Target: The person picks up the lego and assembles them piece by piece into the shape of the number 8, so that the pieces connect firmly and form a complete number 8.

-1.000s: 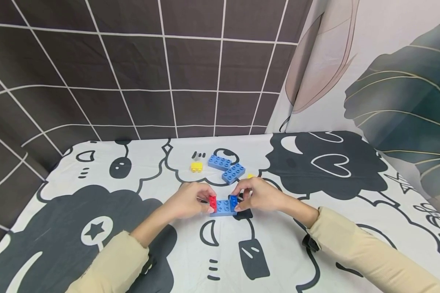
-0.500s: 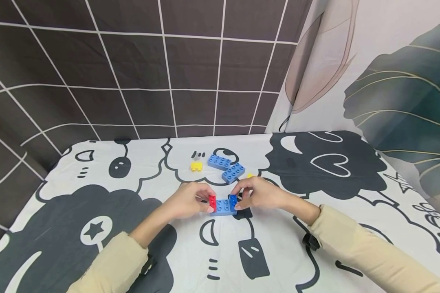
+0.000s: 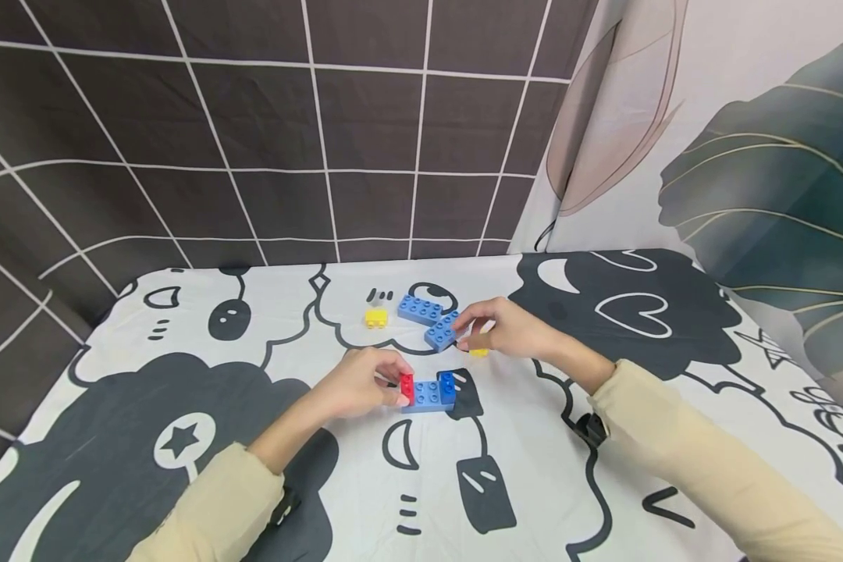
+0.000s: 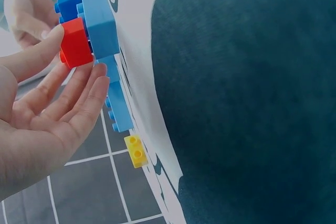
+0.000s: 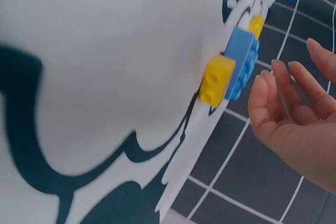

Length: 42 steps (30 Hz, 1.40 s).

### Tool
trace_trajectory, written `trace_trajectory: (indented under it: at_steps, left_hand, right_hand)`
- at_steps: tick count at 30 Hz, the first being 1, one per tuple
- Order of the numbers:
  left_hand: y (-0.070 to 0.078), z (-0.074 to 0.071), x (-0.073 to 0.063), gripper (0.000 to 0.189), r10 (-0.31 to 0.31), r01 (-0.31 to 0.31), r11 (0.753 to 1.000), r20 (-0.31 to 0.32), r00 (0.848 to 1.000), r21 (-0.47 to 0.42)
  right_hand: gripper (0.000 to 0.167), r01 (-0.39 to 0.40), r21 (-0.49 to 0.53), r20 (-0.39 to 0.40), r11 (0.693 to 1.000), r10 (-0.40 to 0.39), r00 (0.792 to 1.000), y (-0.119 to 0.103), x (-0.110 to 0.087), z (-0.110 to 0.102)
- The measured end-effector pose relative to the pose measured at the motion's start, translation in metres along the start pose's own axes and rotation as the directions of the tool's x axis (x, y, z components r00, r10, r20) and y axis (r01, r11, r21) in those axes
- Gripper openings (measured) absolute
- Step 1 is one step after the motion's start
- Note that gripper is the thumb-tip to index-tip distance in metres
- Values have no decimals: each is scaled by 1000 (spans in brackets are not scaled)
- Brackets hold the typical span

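My left hand pinches a small red toy brick between thumb and fingers. The red brick sits on the left end of a light blue building brick. A dark blue brick stands on that brick's right end, with bare studs between the two. Farther back, my right hand hovers with bent, parted fingers and nothing between them. Close by it are a yellow brick and a second light blue brick; in the head view the fingers partly cover both.
Another light blue brick lies at the back, touching the second one at a corner. To its left is a small yellow brick. A patterned black-and-white cloth covers the surface, which ends at a dark grid-patterned hanging.
My right hand has let go of the dark blue brick and moved back and right, above the yellow brick. The left hand stays on the red brick.
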<state>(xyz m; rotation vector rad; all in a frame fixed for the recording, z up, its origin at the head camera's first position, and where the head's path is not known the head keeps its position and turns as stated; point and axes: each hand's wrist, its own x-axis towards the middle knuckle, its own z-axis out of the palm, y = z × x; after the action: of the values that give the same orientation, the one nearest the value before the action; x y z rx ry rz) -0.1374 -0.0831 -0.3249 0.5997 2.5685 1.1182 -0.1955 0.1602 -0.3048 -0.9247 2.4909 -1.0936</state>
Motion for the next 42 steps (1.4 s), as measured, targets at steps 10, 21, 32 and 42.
trace_trajectory:
  at_steps: [10,21,32,42]
  left_hand:
    - [0,0,1,26,-17,17,1000,8,1000,6]
    - [1,-1,2,27,-10,10,1000,18,1000,7]
    - [1,-1,1,27,-19,19,1000,10,1000,3]
    - [0,0,2,27,-31,31,1000,8,999,-3]
  right_hand:
    - [36,-161,-54,-2,986,161,987,6,16,-9]
    - [40,-185,-55,27,981,187,982,13,19,-5]
    - [33,-143,-2,42,990,143,989,15,16,-2]
    - [33,-149,16,37,989,148,988,17,16,3]
